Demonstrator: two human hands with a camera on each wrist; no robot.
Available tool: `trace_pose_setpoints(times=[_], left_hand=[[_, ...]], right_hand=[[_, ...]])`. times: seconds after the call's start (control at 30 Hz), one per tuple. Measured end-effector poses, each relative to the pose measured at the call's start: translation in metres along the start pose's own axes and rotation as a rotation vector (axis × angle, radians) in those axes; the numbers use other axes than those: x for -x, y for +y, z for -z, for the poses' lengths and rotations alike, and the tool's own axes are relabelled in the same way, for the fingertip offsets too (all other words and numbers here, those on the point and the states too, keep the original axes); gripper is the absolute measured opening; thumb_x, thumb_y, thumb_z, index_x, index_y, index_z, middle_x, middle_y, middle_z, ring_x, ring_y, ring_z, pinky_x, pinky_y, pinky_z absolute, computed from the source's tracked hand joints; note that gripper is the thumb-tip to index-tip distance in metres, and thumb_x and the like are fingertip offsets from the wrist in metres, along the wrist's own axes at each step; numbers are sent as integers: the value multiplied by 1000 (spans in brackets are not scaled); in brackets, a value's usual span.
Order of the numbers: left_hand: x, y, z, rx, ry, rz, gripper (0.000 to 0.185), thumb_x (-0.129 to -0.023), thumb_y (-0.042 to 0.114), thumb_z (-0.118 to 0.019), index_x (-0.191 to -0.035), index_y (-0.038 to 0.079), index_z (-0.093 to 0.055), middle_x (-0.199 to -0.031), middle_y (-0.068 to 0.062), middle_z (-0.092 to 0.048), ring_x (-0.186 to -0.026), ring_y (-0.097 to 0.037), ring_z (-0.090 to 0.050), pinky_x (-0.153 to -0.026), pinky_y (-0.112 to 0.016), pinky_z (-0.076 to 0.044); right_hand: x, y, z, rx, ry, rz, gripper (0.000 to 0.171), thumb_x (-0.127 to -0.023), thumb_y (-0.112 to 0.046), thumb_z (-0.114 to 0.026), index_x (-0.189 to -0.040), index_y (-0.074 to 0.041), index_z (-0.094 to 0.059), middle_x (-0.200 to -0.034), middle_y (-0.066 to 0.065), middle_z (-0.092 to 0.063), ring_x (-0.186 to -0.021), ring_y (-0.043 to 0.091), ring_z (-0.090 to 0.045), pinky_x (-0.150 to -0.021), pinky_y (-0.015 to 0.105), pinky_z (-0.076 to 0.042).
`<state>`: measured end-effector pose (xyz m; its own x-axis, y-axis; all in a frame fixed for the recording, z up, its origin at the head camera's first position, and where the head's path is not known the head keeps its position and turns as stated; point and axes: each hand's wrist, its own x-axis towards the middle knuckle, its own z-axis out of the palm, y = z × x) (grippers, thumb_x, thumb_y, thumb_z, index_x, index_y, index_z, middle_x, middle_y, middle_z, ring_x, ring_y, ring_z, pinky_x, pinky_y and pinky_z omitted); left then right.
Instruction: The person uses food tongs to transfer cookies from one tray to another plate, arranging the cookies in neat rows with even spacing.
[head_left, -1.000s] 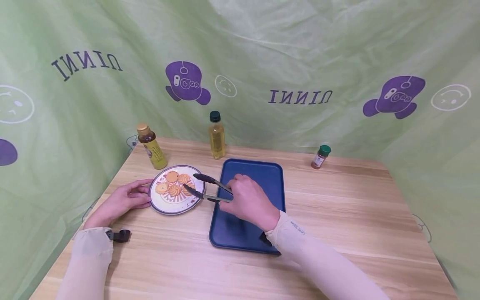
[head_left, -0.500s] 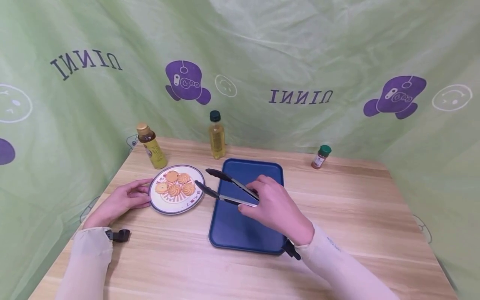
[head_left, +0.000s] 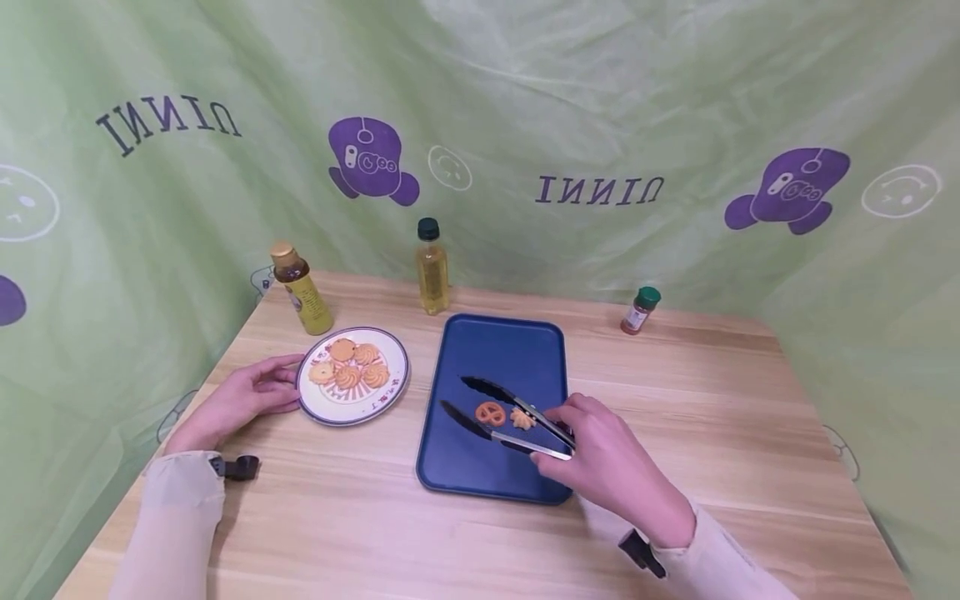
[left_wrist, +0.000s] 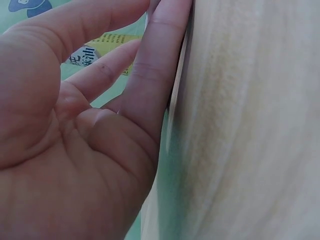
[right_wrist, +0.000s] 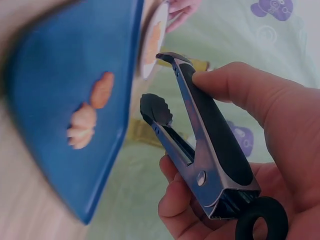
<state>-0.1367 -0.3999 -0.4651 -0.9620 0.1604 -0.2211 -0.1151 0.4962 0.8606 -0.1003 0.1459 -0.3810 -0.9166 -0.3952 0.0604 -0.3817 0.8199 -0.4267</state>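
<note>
"How many cookies all told?"

"Six: two on the dark blue rectangular plastic tray (head_left: pixel 491 475), a round orange pretzel-patterned cookie (head_left: pixel 488 412) and a pale swirl cookie (head_left: pixel 522 418), plus four golden swirl cookies (head_left: pixel 350 367) on the white round plate with the dark rim (head_left: pixel 352 413)."

"And bottles on the light wooden surface (head_left: pixel 720 433)?"

"Three: a yellow-labelled bottle with a gold cap (head_left: pixel 302 289), a clear oil bottle with a dark green cap (head_left: pixel 432 267), a small green-capped spice jar (head_left: pixel 640 310). One pair of black-tipped metal tongs (head_left: pixel 510 417)."
</note>
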Motion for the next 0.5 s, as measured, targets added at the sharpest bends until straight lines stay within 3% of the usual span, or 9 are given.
trace_pose_setpoints(times=[0.13,0.37,0.5], left_hand=[[0,0,0,-37,7,21,77,-111,23,-74,-174,5,-35,-155,-31,-62,-113,4,-73,-97,-17,-64],[0,-1,1,-20,3,31,77,-111,22,-73,-175,4,-34,-163,-32,-54,-113,5,-72,-98,-20,-65],[0,-1,0,-35,5,29,77,-111,23,-74,-175,5,-34,-156,-31,-59,-113,5,-72,-98,-18,-64]], right_hand=[[8,9,-3,-13,-16,-38,43,-86,-33,-92,-119,-6,-83,-95,-2,-66,-80,11,-52,-65,24,-44],[17,20,-3,20,9,-30,43,-85,-33,-93,-117,-6,-84,-96,-3,-66,-81,12,-53,-67,26,-45],[21,25,0,40,29,-20,41,-84,-31,-93,-115,-6,-83,-94,-4,-65,-79,11,-51,-65,24,-44]])
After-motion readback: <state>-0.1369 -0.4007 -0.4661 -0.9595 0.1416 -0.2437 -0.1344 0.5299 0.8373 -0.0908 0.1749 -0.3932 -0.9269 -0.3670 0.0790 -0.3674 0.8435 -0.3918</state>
